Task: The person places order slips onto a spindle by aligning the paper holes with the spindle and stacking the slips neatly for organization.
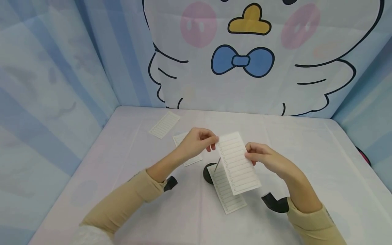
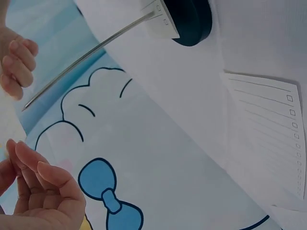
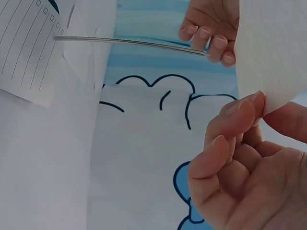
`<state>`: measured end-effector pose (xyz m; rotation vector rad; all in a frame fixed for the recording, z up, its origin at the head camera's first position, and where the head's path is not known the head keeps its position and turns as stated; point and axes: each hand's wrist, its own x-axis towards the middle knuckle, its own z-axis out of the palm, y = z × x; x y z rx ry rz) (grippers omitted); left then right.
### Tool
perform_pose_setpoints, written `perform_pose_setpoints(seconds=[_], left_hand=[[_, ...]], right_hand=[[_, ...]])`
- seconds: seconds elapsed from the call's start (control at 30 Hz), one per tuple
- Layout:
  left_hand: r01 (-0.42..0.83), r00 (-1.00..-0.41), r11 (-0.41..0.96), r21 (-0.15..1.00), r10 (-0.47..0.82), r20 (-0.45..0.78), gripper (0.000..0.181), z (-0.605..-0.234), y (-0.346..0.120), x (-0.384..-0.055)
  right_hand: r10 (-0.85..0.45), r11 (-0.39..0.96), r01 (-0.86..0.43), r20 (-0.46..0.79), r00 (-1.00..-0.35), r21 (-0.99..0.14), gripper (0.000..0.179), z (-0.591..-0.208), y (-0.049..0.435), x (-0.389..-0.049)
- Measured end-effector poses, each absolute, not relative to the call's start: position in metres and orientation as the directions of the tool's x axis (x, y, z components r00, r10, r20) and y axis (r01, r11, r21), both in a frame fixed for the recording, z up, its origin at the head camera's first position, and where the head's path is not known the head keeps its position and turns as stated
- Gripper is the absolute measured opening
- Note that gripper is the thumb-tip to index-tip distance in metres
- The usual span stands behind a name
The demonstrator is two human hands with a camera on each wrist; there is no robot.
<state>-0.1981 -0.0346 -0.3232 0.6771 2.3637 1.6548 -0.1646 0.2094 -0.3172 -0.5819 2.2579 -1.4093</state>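
Both hands hold up a white checklist sheet with ruled lines and small boxes. My left hand pinches its upper left corner between thumb and fingers. At the sheet's right edge, thumb and fingertips of my right hand pinch it, seen closer in the right wrist view. Below stands a bill spike with a round black base and a thin upright metal spike. Another checklist sheet is pierced by the spike and lies low at the base. In the head view, the held sheet hides the spike's upper part.
Two more checklist sheets lie on the table, one at the back left and one partly behind the left hand. White cloth covers the table. A printed cartoon backdrop rises behind, with blue striped curtains at both sides.
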Motion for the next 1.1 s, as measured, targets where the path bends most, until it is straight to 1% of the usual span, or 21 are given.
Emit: perform_pose_setpoints(seconds=[0.17,0.5,0.9,1.1], left_hand=[[0.235,-0.885,0.302,0.924,0.46,0.074,0.018,-0.329,-0.034,-0.197],[0.17,-0.895,0.338,0.926,0.446,0.002,0.018,-0.339,-0.034,-0.197],[0.144,-0.89,0.344,0.928,0.455,-0.031,0.018,-0.348,-0.032,-0.198],[0.15,-0.883,0.328,0.933,0.469,-0.023,0.018,-0.349,-0.033,-0.198]], right_hand=[[-0.572,0.385,-0.09,-0.161,-0.804,-0.918,0.017,-0.321,0.212,-0.165],[-0.593,0.342,-0.059,-0.167,-0.788,-0.938,0.021,-0.332,0.217,-0.167],[-0.609,0.358,-0.054,-0.19,-0.77,-0.932,0.019,-0.342,0.219,-0.171],[-0.609,0.367,-0.051,-0.198,-0.768,-0.929,0.019,-0.343,0.218,-0.171]])
